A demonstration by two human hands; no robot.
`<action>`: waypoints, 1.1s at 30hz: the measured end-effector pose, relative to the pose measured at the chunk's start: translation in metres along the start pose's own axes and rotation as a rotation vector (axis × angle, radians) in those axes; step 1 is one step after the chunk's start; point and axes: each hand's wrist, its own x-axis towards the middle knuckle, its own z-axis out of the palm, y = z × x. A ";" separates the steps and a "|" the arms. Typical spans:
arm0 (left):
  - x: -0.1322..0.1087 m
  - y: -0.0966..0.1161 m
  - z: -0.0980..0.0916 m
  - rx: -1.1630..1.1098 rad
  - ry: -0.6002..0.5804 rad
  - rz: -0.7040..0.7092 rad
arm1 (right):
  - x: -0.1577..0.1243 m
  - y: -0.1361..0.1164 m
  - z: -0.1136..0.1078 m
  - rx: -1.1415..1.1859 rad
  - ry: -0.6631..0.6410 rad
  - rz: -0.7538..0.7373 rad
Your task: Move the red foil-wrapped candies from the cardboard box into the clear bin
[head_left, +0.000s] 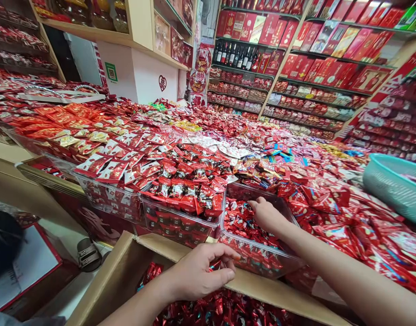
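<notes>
My left hand hovers over the near edge of an open cardboard box, fingers loosely curled and thumb apart, with nothing seen in it. Shiny red wrapped candies fill the box below. My right hand reaches into a clear plastic bin and touches the red wrapped candies there; its fingers are partly hidden, so I cannot tell whether they grip any. Just left of that bin stands another clear bin heaped with red and black candy packets.
Heaped sweets spread across the wide display counter. A turquoise plastic basket stands at the right. Behind are shelves with red gift boxes and bottles. A sandal shows on the floor at left, beside a dark blurred shape.
</notes>
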 end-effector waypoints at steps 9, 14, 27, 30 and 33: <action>0.001 -0.005 0.000 -0.107 0.032 -0.025 | -0.010 -0.007 -0.026 -0.106 0.097 -0.124; 0.001 -0.006 0.008 -0.291 0.199 0.041 | -0.109 -0.044 -0.036 0.462 0.328 -0.377; -0.009 -0.011 0.017 -0.082 0.494 0.189 | -0.157 -0.091 0.045 0.961 0.408 -0.190; -0.010 -0.008 0.017 -0.003 0.416 0.144 | -0.155 -0.077 0.044 0.561 0.825 -0.404; -0.008 -0.005 0.016 -0.035 0.331 0.055 | -0.153 -0.072 0.048 0.498 0.881 -0.448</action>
